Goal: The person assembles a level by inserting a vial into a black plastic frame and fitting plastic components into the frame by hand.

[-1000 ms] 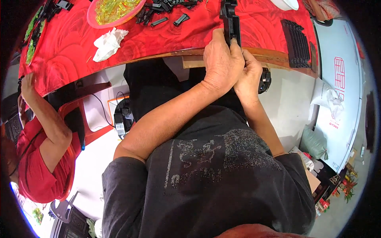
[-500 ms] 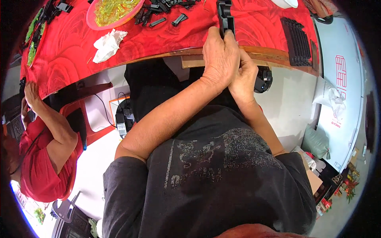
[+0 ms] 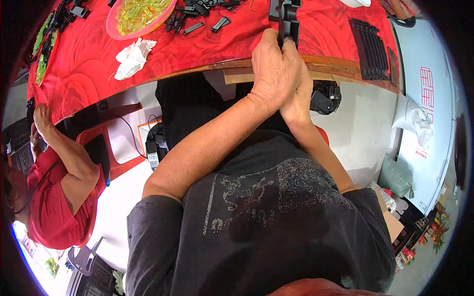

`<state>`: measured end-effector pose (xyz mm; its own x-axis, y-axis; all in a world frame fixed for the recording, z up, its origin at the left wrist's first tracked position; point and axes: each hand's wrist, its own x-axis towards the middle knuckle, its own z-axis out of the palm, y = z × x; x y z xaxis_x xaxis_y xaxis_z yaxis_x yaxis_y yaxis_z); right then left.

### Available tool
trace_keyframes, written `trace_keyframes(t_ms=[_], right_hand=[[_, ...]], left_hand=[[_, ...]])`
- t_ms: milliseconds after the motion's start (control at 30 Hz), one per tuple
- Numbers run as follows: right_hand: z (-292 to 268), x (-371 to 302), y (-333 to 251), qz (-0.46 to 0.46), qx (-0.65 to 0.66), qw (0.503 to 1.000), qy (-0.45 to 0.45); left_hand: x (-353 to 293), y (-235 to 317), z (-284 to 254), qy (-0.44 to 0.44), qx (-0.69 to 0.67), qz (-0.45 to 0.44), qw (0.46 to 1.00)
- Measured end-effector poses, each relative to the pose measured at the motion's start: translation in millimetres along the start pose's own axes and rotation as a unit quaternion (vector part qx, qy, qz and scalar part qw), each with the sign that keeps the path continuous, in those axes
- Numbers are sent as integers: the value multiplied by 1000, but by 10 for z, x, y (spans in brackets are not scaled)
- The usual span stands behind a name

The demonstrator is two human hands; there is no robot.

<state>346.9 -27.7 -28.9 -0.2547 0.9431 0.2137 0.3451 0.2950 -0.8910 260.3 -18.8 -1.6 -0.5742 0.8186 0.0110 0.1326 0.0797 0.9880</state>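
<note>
A long black plastic part (image 3: 289,22) with notched, curved edges stands up over the table's front edge. My left hand (image 3: 276,69) is closed around its lower end, thumb and fingers pressed along its sides. Against the left palm lies my right hand (image 3: 298,98), clasping the same part from the right; most of its fingers are hidden behind the left hand. The part's lower end is covered by both hands.
A red flowered cloth (image 3: 197,49) covers the table. On it are a pink bowl (image 3: 109,28) of yellow clear pieces, loose black parts (image 3: 193,28), crumpled tissue (image 3: 133,59) and a row of black strips (image 3: 368,52). A person in red (image 3: 64,187) sits at left.
The black part has shifted slightly right and turned, showing more of its notched side. My right hand has moved up and pressed closer against my left.
</note>
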Motion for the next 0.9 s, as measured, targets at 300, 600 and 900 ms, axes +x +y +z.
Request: trace_keyframes(t_ms=[300,600,900], right_hand=[[43,42,-59,15,83,995,43],[-31,30,-56,5,58,997,41],[-90,66,-50,43,108,993,23]], left_hand=[[13,101,-4,12,-7,28,1000],[-51,111,47,-14,-7,25,1000],[-129,34,86,11,-2,78,997]])
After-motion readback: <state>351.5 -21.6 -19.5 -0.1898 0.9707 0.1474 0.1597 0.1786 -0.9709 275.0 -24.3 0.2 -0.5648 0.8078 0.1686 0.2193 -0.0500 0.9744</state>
